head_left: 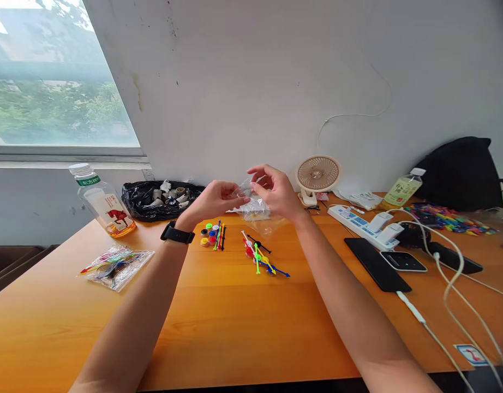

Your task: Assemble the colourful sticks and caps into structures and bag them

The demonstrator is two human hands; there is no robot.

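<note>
A clear plastic bag [257,210] hangs between my two hands above the far part of the table. My left hand [219,201], with a black watch on its wrist, pinches the bag's left edge. My right hand [274,188] has its fingers curled at the top of the bag, thumb and forefinger on the film. Below lie colourful plastic arrows on round bases [259,256], heaped together. Left of them are several small round coloured pieces [208,234] beside a row of thin coloured arrow sticks [220,237].
A filled plastic bag [116,267] and a drink bottle [104,204] stand left. Behind is a black bag of scraps [161,201]. A small fan [318,177], power strip [361,226], black phone [376,265], white cables [451,289] and a colourful pile [448,218] occupy the right.
</note>
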